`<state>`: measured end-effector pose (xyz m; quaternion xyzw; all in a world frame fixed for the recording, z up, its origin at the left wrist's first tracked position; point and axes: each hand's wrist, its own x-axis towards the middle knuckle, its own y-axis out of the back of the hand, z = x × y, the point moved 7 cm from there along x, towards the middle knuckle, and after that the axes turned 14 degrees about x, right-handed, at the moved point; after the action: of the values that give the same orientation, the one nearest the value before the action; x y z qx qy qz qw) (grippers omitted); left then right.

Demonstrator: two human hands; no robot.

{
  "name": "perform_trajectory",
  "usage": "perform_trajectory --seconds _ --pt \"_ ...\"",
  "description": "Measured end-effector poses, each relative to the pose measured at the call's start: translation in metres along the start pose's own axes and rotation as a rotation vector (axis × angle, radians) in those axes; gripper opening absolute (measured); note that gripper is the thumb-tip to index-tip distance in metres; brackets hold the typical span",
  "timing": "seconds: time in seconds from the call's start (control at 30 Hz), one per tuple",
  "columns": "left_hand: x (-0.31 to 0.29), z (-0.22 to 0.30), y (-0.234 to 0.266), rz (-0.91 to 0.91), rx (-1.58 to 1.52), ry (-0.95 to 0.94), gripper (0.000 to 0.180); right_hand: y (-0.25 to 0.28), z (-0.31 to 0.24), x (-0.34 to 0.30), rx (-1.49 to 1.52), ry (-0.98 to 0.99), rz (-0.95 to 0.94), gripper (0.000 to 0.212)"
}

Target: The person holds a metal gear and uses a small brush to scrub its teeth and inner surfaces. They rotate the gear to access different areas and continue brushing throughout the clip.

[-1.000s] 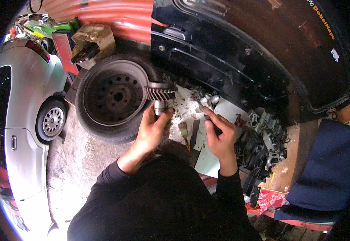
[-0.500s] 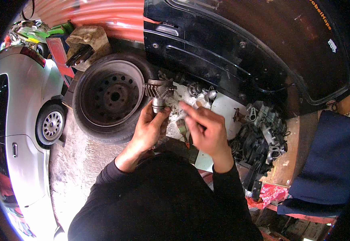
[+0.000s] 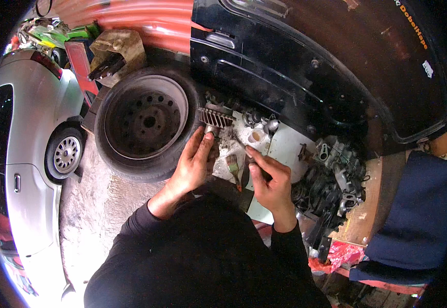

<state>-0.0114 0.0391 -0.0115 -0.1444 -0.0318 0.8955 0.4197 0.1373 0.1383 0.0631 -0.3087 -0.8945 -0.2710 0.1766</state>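
Observation:
My left hand (image 3: 191, 163) is closed round the shaft of a metal helical gear (image 3: 216, 118), its toothed rim uppermost. My right hand (image 3: 271, 180) is closed on a thin dark stick-like tool (image 3: 240, 141), whose tip points at the gear's lower right side. A small gap seems to lie between tip and teeth; the tool's exact kind is too small to make out. Below the two hands' gap lies a paintbrush (image 3: 232, 165) on a whitish stained surface. A small cup (image 3: 256, 136) with brownish contents stands just beyond the tool.
A wheel with tyre (image 3: 111, 161) lies left of the gear. Metal parts (image 3: 269, 124) sit behind the cup, and a heap of engine parts (image 3: 344, 174) is at right. A black vehicle panel (image 3: 264, 66) rises behind. A silver car (image 3: 33, 205) stands at far left.
The gear has turned in my left hand, so its teeth now face me more. My right hand has moved slightly right and down, away from the gear, and the thin tool shows more clearly.

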Motion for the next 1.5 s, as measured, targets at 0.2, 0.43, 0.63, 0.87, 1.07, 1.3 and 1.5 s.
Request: perform_trajectory --seconds 0.2,0.43,0.63,0.87,1.07,1.3,1.5 --pt "-0.014 0.015 0.003 0.072 0.039 -0.039 0.050 -0.007 -0.004 0.018 -0.078 -0.112 -0.140 0.034" --pt "0.001 0.002 0.008 0.136 0.095 -0.247 0.059 0.006 -0.005 0.000 0.037 0.013 0.063 0.034" --pt "0.000 0.024 0.005 0.120 0.278 -0.425 0.051 -0.004 0.025 -0.001 0.015 -0.059 0.042 0.035" --pt "0.004 0.003 0.009 0.155 0.193 -0.370 0.066 -0.007 -0.007 0.007 -0.005 -0.102 -0.026 0.036" --pt "0.003 0.016 0.004 0.107 0.185 -0.409 0.055 0.010 0.061 -0.013 0.010 -0.090 0.118 0.038" --pt "-0.001 0.016 0.010 0.090 0.159 -0.341 0.056 -0.003 -0.003 0.009 -0.017 -0.168 -0.061 0.037" --pt "0.002 0.004 0.004 0.135 0.130 -0.302 0.060 -0.001 0.028 0.002 0.072 0.016 0.071 0.036"
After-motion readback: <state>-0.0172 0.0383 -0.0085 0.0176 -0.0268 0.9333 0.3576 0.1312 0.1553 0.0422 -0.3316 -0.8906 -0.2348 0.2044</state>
